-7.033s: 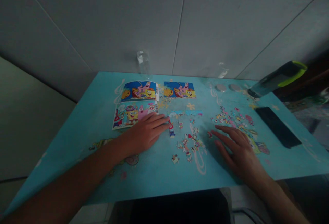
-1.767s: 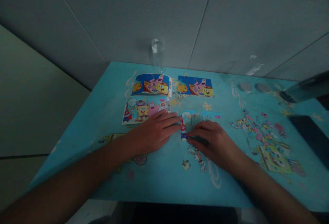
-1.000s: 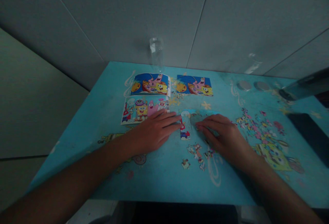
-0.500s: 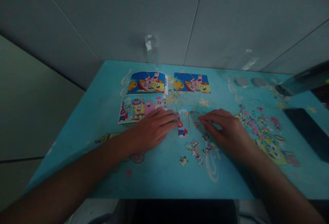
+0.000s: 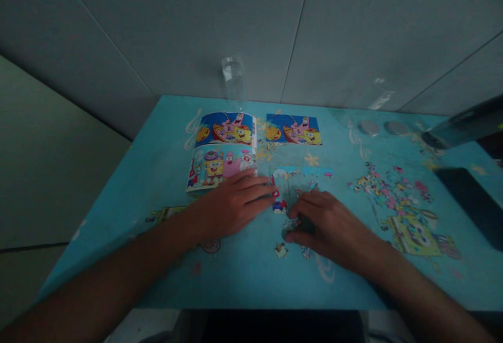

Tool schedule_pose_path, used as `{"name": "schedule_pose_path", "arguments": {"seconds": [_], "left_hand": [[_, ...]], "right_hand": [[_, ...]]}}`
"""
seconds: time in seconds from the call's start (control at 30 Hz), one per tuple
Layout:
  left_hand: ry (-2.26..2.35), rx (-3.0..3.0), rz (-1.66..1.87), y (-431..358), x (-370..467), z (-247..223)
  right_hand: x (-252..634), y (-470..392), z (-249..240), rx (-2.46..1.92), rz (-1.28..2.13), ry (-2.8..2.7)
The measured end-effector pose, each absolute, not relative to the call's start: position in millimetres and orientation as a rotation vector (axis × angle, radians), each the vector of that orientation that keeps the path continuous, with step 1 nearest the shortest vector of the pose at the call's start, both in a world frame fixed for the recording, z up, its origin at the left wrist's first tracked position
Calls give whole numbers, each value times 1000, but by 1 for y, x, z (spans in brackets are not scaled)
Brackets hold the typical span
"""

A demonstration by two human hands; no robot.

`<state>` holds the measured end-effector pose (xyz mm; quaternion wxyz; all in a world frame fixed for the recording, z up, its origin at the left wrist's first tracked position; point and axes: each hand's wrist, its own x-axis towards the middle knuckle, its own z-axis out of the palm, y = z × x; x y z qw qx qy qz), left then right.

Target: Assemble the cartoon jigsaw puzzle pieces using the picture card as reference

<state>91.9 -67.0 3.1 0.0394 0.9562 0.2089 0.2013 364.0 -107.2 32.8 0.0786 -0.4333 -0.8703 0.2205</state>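
My left hand (image 5: 241,199) lies flat with its fingers stretched out. Its fingertips touch the left edge of a partly joined jigsaw puzzle (image 5: 280,205), where a left column and a strip along the top are linked. My right hand (image 5: 324,222) is curved over loose puzzle pieces to the right and below. Its thumb and forefinger stand apart on either side of some pieces (image 5: 290,225); whether they touch one is unclear. A single loose piece (image 5: 280,250) lies just below. Part of the loose group is hidden under the right hand.
A picture card (image 5: 222,162) lies beside my left hand, below another picture sheet (image 5: 223,129). A finished-looking puzzle (image 5: 294,129) is at the back. Many loose pieces (image 5: 387,188) lie right, near a dark phone-like slab (image 5: 469,204). A clear jar (image 5: 234,83) and two round lids (image 5: 370,128) stand behind.
My right hand has moved down and left, from beside the puzzle's top to the loose pieces below. The top strip now shows. My left hand has stayed almost in place.
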Motion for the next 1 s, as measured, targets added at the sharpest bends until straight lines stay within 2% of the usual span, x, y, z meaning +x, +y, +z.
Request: {"name": "schedule_pose_path", "arguments": {"seconds": [0.33, 0.57, 1.0], "left_hand": [[545, 2934, 575, -81, 102, 8], [537, 2929, 478, -80, 100, 5], [535, 2929, 460, -80, 102, 6]], "right_hand": [[365, -109, 37, -1170, 805, -2549], [367, -105, 42, -1124, 1029, -2330], [368, -85, 27, -1164, 783, -2336]]}}
